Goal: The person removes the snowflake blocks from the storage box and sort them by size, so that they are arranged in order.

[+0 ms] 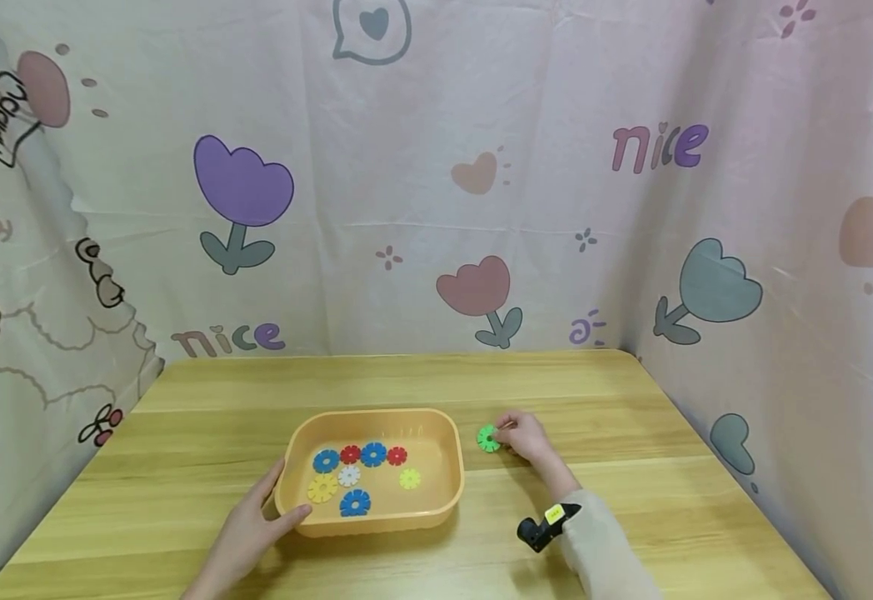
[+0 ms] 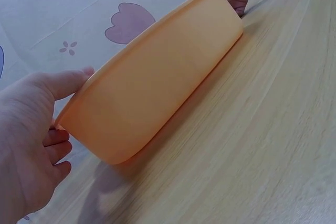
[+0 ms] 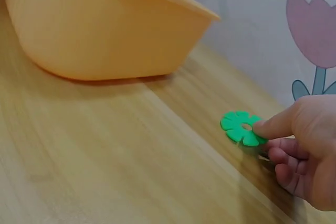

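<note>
An orange plastic basin point(image 1: 376, 528) stands on the wooden table. My left hand point(image 1: 251, 525) holds its left end, the thumb point(image 2: 71, 82) over the rim and the other fingers outside against the wall. Just right of the basin, my right hand point(image 1: 528, 437) pinches a green notched plastic disc point(image 3: 232, 123) between thumb and fingers, slightly above the tabletop. Inside the basin lie several similar discs: blue ones point(image 1: 346, 506), red ones point(image 1: 346, 455), a yellow one point(image 1: 315, 489), a white one point(image 1: 342, 477) and a small yellow-green one point(image 1: 404, 480).
The wooden table point(image 1: 676, 533) reaches back to a patterned cloth point(image 1: 391, 283), which hangs behind it and along both sides. A black wrist camera point(image 1: 534, 535) sits on the right forearm, over the light sleeve point(image 1: 601, 546).
</note>
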Tool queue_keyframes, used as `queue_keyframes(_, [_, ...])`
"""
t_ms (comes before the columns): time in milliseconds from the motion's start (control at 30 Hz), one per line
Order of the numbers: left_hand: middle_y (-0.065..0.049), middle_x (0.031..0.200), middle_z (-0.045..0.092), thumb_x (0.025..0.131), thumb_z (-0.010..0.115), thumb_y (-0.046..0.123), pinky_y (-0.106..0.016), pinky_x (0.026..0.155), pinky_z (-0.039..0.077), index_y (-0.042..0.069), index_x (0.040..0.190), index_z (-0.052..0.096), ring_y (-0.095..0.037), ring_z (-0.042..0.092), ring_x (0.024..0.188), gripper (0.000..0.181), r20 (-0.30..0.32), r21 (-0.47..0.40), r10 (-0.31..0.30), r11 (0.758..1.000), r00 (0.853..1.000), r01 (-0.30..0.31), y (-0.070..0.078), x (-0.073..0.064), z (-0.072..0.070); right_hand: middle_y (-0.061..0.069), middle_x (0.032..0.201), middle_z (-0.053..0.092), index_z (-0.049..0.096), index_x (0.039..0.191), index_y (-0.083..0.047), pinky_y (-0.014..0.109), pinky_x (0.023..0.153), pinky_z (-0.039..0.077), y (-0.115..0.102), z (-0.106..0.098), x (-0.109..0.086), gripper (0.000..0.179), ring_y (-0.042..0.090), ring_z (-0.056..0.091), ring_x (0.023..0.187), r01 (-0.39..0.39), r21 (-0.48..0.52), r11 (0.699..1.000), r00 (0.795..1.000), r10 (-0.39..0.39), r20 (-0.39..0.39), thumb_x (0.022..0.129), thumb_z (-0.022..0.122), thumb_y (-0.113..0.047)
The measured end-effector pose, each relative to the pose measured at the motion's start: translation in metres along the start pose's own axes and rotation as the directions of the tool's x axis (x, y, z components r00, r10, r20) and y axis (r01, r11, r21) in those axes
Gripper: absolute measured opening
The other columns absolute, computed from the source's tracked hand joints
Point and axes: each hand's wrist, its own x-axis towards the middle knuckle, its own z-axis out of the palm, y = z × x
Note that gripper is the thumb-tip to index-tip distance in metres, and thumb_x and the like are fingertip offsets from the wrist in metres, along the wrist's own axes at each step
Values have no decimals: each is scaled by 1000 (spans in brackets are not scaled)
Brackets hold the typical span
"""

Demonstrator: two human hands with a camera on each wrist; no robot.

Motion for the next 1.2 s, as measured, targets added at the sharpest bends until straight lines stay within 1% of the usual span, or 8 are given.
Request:
queue_keyframes(133, [-32, 146, 18, 84, 66, 42, -66, 100, 18, -3, 146, 15, -52, 16, 130, 92, 1, -2, 3, 1000, 1000, -3, 0, -1, -1, 4, 74, 57, 64, 85, 1, 26, 58, 43, -2, 4, -1, 8, 15, 50, 67, 51, -130, 990, 999, -50, 8, 78, 68, 0])
queue_keyframes(233, [-32, 146, 18, 84, 66, 42, -66, 100, 18, -3, 146, 15, -52, 16, 130, 93, 2, 2, 1, 1000, 1000, -1, 0, 0, -1, 3, 75, 56, 66, 85, -2, 26, 61, 41, -3, 5, -2, 6, 15, 49, 70, 63, -201, 978, 998, -61, 16, 79, 69, -3])
queue_keyframes(400, [-33, 145, 18, 83, 66, 43, -66, 100, 18, -3, 146, 14, -53, 16, 130, 93, 5, 13, -3, 1000, 1000, 3, -2, 1, -1, 2, 76, 55, 65, 86, -3, 28, 63, 41, -2, 8, -3, 7, 16, 49, 71, 58, -221, 974, 998, -56, 14, 81, 69, -6])
queue_keyframes(567, [-32, 146, 17, 83, 66, 43, -65, 101, 18, -2, 146, 14, -52, 15, 131, 94, 11, 7, -3, 1000, 1000, 3, -3, 3, -1, 3, 76, 57, 65, 87, -1, 26, 61, 43, -2, 6, -3, 8, 15, 50, 70, 64, -172, 983, 998, -64, 0, 80, 68, -3])
queue_keyframes(800, [-31, 147, 16, 83, 66, 44, -66, 101, 17, -1, 147, 13, -52, 14, 131, 95, 13, 6, -9, 1000, 1000, 9, 0, 2, -1, 7, 78, 58, 63, 96, 7, 28, 57, 48, -6, -5, -3, 15, 16, 54, 66, 55, -27, 998, 998, -55, 16, 84, 64, -1])
queue_keyframes(933, [-31, 147, 15, 83, 66, 43, -66, 101, 17, -2, 147, 13, -51, 14, 131, 94, 11, -2, 4, 1000, 1000, -4, 1, 1, 0, 9, 82, 59, 60, 102, 10, 30, 57, 48, -22, -13, -5, 19, 17, 52, 67, 55, 54, 997, 998, -57, 37, 85, 61, 1])
queue_keyframes(1000, [-31, 147, 16, 83, 66, 43, -66, 101, 18, -2, 147, 13, -51, 15, 131, 94, 9, -4, 7, 1000, 1000, -7, 0, 1, 0, 9, 84, 60, 59, 104, 11, 32, 59, 49, -33, -14, -6, 21, 15, 52, 69, 70, 75, 995, 997, -73, 39, 86, 61, 1])
queue_keyframes(1200, [-32, 146, 17, 83, 66, 43, -66, 100, 18, -2, 147, 13, -52, 15, 130, 94, 5, 7, -2, 1000, 1000, 2, -1, 2, -1, 6, 83, 60, 62, 100, 4, 36, 67, 53, -70, -7, -8, 15, 13, 55, 73, 147, 109, 983, 986, -154, 63, 85, 63, -2])
